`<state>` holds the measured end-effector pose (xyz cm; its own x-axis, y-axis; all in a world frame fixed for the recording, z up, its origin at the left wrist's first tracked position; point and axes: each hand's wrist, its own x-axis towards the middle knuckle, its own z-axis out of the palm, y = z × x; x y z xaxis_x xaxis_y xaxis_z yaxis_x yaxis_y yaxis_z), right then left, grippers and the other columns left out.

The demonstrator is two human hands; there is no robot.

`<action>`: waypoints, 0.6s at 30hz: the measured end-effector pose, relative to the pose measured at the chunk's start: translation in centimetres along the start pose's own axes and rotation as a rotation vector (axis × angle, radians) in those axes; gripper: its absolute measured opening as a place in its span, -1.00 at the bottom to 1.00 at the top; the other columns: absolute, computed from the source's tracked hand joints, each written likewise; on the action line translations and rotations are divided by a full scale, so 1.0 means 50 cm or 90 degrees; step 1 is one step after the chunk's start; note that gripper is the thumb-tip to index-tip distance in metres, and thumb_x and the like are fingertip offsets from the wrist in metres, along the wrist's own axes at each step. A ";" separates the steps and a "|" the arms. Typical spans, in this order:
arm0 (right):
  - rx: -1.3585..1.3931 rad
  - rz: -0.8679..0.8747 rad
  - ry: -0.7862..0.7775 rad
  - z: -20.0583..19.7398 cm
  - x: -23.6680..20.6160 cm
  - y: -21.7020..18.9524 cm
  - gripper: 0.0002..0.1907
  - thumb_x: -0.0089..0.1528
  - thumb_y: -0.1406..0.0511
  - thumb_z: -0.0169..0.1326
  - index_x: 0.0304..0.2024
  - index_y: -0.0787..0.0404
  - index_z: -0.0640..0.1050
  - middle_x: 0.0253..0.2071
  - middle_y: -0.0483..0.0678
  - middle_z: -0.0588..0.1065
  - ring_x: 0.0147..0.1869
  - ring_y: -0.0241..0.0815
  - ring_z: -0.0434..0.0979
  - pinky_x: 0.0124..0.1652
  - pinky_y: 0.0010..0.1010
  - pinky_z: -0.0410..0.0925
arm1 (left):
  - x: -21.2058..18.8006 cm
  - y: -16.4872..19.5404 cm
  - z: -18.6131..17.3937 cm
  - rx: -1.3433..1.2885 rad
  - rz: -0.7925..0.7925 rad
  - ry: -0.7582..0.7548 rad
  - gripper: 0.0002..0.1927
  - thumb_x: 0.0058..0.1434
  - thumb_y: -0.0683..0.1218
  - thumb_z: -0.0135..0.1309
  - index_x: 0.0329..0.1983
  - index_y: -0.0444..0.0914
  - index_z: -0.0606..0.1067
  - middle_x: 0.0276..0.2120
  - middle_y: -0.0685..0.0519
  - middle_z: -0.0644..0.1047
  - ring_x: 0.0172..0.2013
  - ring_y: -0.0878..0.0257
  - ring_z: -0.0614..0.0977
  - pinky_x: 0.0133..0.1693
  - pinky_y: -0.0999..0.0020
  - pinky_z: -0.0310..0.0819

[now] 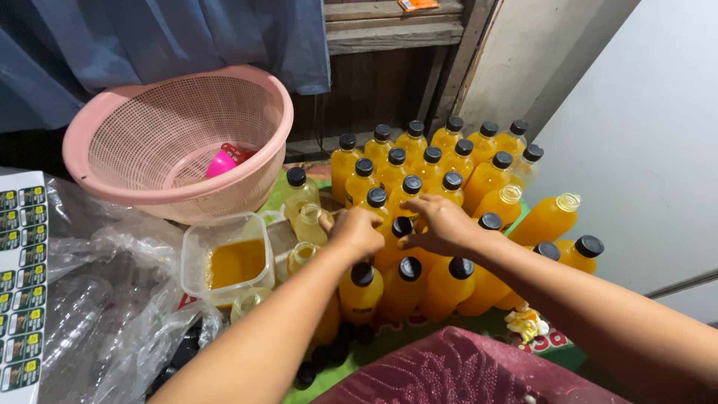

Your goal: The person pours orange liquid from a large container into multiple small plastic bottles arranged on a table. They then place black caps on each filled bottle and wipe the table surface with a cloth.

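Many plastic bottles of orange juice stand packed together, most with black caps. Both my hands meet over one capped bottle in the middle of the group. My left hand curls around the bottle's neck from the left. My right hand has its fingers pinched on the black cap. Two full bottles at the right, one and another, have no caps. Several small uncapped bottles stand at the left of the group.
A pink plastic colander holding a pink scoop sits at the back left. A clear tub with orange liquid is in front of it. Empty clear bottles in a plastic bag, a sticker sheet and a dark red cloth lie near me.
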<state>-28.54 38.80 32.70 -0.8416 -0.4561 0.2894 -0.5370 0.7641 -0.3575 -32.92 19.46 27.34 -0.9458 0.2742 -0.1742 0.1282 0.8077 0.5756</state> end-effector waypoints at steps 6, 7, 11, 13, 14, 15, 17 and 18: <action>0.221 0.265 0.044 -0.016 0.010 -0.041 -0.53 0.13 0.43 0.10 0.12 0.19 0.56 -0.03 -0.02 0.63 -0.04 -0.18 0.65 -0.05 -0.37 0.51 | 0.020 -0.072 -0.045 -0.543 -0.077 -0.033 -0.54 -0.04 -0.37 -0.05 -0.15 -0.26 0.72 -0.21 0.05 0.74 -0.19 0.30 0.69 -0.10 0.42 0.52; 0.253 0.311 0.030 -0.022 0.015 -0.055 -0.55 0.17 0.42 0.09 0.14 0.18 0.56 -0.04 -0.02 0.63 -0.05 -0.19 0.63 -0.07 -0.36 0.49 | 0.014 -0.077 -0.054 -0.565 -0.102 -0.030 -0.54 -0.01 -0.39 -0.06 -0.13 -0.27 0.71 -0.21 0.05 0.73 -0.21 0.31 0.67 -0.13 0.47 0.50; 0.337 0.302 0.005 -0.028 0.030 -0.132 -0.61 0.24 0.42 0.06 0.14 0.21 0.56 -0.03 -0.06 0.63 -0.01 -0.30 0.60 0.00 -0.43 0.44 | -0.041 -0.086 -0.090 -0.608 -0.107 -0.005 -0.57 0.02 -0.38 -0.05 -0.11 -0.31 0.69 -0.22 0.04 0.72 -0.27 0.33 0.65 -0.18 0.51 0.49; 0.357 0.249 0.002 -0.023 0.027 -0.171 -0.62 0.23 0.45 0.05 0.12 0.24 0.55 -0.02 -0.09 0.63 0.03 -0.33 0.61 0.06 -0.48 0.43 | -0.076 -0.095 -0.111 -0.614 -0.093 0.015 -0.64 0.05 -0.34 0.01 -0.12 -0.32 0.68 -0.23 0.03 0.71 -0.28 0.32 0.65 -0.19 0.51 0.50; 0.367 0.243 -0.005 -0.018 0.023 -0.189 -0.61 0.22 0.47 0.04 0.12 0.24 0.55 -0.03 -0.08 0.63 0.03 -0.33 0.61 0.06 -0.48 0.43 | -0.094 -0.104 -0.123 -0.617 -0.087 0.027 -0.67 0.07 -0.32 0.04 -0.12 -0.32 0.68 -0.24 0.02 0.71 -0.28 0.32 0.65 -0.19 0.51 0.50; 0.378 0.238 -0.013 -0.010 0.020 -0.207 -0.60 0.22 0.48 0.03 0.12 0.25 0.55 -0.03 -0.08 0.63 0.04 -0.32 0.60 0.07 -0.48 0.44 | -0.113 -0.117 -0.136 -0.637 -0.073 0.049 -0.67 0.05 -0.32 0.06 -0.13 -0.33 0.67 -0.25 0.02 0.70 -0.28 0.32 0.65 -0.19 0.51 0.51; 0.417 0.216 -0.031 0.014 0.012 -0.246 -0.65 0.25 0.44 0.05 0.10 0.25 0.55 -0.01 -0.10 0.63 0.06 -0.34 0.61 0.07 -0.48 0.44 | -0.151 -0.154 -0.162 -0.675 -0.048 0.096 -0.67 0.01 -0.32 0.10 -0.13 -0.34 0.66 -0.26 0.00 0.70 -0.29 0.31 0.66 -0.20 0.50 0.54; 0.438 0.203 -0.041 0.029 0.009 -0.266 -0.68 0.27 0.42 0.07 0.09 0.25 0.54 0.00 -0.11 0.63 0.07 -0.34 0.61 0.07 -0.47 0.45 | -0.171 -0.176 -0.176 -0.670 -0.032 0.124 -0.69 0.02 -0.31 0.10 -0.15 -0.32 0.66 -0.29 0.02 0.70 -0.30 0.33 0.66 -0.21 0.51 0.53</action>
<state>-21.85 27.75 36.32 -0.9525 -0.3027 0.0343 -0.1647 0.4168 -0.8940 -28.60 5.43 30.77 -0.9862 0.0893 -0.1397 -0.1458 -0.0660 0.9871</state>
